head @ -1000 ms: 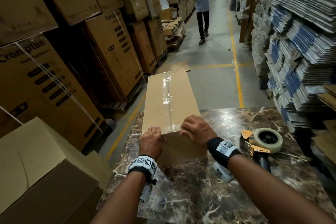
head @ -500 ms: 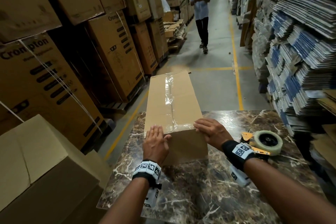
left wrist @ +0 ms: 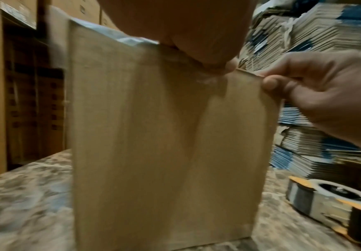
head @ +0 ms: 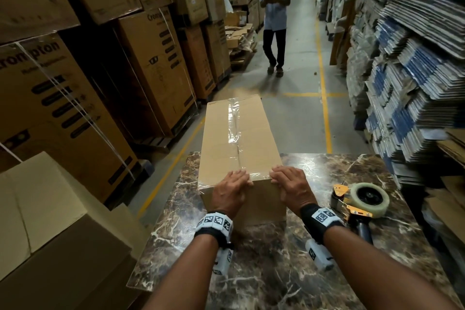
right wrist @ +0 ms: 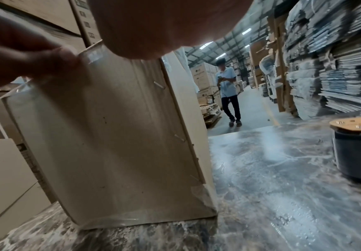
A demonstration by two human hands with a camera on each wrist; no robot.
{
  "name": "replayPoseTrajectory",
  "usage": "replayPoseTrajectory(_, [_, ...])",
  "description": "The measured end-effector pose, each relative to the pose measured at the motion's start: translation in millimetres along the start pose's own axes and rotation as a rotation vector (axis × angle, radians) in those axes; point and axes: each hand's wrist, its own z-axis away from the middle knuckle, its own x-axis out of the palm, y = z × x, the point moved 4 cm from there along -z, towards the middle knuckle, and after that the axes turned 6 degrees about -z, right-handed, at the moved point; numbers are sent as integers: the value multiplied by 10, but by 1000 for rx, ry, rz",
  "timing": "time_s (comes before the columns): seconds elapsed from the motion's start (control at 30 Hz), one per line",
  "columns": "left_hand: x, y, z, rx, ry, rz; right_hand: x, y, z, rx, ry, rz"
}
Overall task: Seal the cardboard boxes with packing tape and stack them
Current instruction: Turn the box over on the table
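Observation:
A long plain cardboard box [head: 239, 138] lies on the marble table [head: 276, 272] with its far end overhanging. Clear tape [head: 232, 121] runs along its top seam and folds over the near edge. My left hand [head: 232, 190] and right hand [head: 289, 187] lie side by side over that near top edge, fingers flat on the lid and palms against the near face. In the left wrist view the right hand's thumb [left wrist: 271, 84] presses the top right corner of the box [left wrist: 164, 135]. A tape dispenser [head: 362, 202] rests on the table to the right, apart from both hands.
A person [head: 275, 15] walks toward me down the aisle beyond the table. Tall printed cartons [head: 63, 108] line the left side, and bundles of flat cardboard [head: 415, 70] are stacked on the right. A plain closed box [head: 45, 221] sits low on my left.
My hands slid apart from the middle of the tape and came back to the near top edge. The person in the aisle has come closer. The dispenser stayed put.

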Motion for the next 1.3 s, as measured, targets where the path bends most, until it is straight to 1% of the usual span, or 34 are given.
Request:
replayPoseTrajectory(0.17, [-161, -474, 275, -43, 41, 11, 34, 32, 34, 27, 12, -18])
replayPoseTrajectory(0.2, [-190, -551, 317, -70, 61, 5, 31, 40, 31, 29, 10, -24])
replayPoseTrajectory(0.27, [-250, -706, 423, -174, 106, 39, 31, 43, 39, 28, 7, -33])
replayPoseTrajectory(0.33, [-303, -831, 540, -293, 150, 126, 34, 43, 42, 38, 8, -40])
replayPoseTrajectory(0.43, [-358, -917, 666, -437, 217, 260, 43, 10, 52, 53, 18, -37])
replayPoseTrajectory(0.63, [-319, -910, 740, -796, 272, 558, 28, -8, 47, 66, 22, -46])
replayPoseTrajectory(0.73, [-315, -896, 739, -893, 296, 620, 23, -16, 44, 79, 26, -38])
replayPoseTrajectory(0.8, [-324, -861, 757, -957, 342, 652, 23, -21, 45, 88, 23, -44])
replayPoseTrajectory(0.9, [-338, -750, 761, -1030, 426, 660, 33, -4, 53, 104, 13, -42])
replayPoseTrajectory(1.1, [-372, -383, 655, -1224, 595, 545, 20, -44, 56, 152, 27, -42])
replayPoseTrajectory(1.2, [-420, -246, 561, -1296, 622, 510, 18, -54, 52, 164, 28, -45])
replayPoseTrajectory(1.3, [-413, -174, 486, -1370, 587, 492, 11, -61, 45, 160, 13, -40])
